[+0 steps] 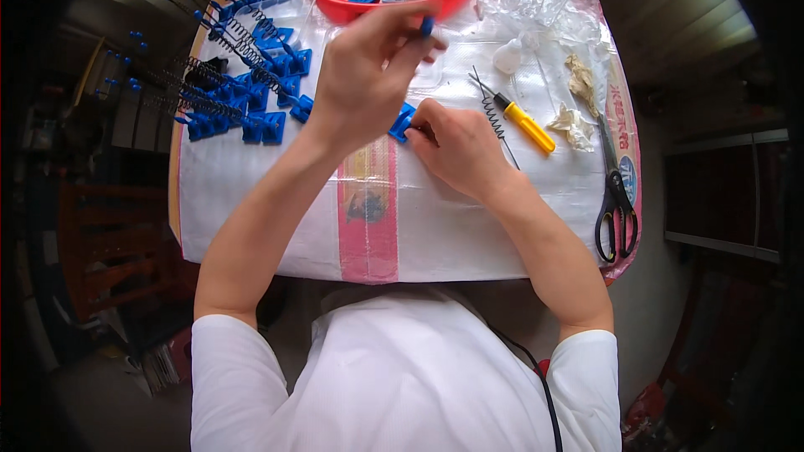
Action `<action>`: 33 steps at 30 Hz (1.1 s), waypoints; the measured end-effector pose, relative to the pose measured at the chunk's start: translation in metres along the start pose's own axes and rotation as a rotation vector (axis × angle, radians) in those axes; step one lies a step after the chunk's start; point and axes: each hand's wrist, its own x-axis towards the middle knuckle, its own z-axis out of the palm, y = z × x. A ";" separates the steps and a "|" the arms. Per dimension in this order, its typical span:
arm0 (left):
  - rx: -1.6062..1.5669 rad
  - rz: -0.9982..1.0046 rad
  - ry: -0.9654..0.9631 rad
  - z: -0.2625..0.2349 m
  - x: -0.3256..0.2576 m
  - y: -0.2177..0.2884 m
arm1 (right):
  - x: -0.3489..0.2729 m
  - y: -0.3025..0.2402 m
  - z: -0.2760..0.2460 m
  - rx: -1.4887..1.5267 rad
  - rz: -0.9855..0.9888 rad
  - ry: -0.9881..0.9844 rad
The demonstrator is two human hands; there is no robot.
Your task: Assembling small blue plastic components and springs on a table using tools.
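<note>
Bench (469,238) under a white sheet with a pinkish-red band; right hand (458,146) low over its middle, thumb and fingertips pinched together on a blue block (402,122), which sits on the sheet, partly hidden by the hands; left hand (368,75) raised above and beyond it, blurred, its grip seemingly closed about a small blue piece (427,27), well apart from the block; step in hand, as I judge it: handling the two blue parts, one steadied low, the other held up; next move would seem to call for a firm right grip and careful lining-up of the small piece, though its exact shape is too blurred to tell; off to the left, a crowd of blue blocks with springs (251,94); beyond the left hand, a red basin (335,10) with more blue parts; right of the right hand, a loose coil spring (492,115), just beside a yellow-handled screwdriver (528,127); black-handled scissors (618,209) near the right edge.
</note>
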 end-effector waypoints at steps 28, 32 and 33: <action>-0.084 -0.313 0.024 -0.026 -0.095 -0.055 | -0.001 -0.009 0.011 -0.106 -0.281 0.077; -0.006 -0.269 0.002 -0.025 -0.098 -0.056 | -0.001 -0.007 0.011 -0.106 -0.291 0.033; -0.008 -0.260 0.004 -0.025 -0.098 -0.057 | -0.001 -0.007 0.009 -0.102 -0.296 0.024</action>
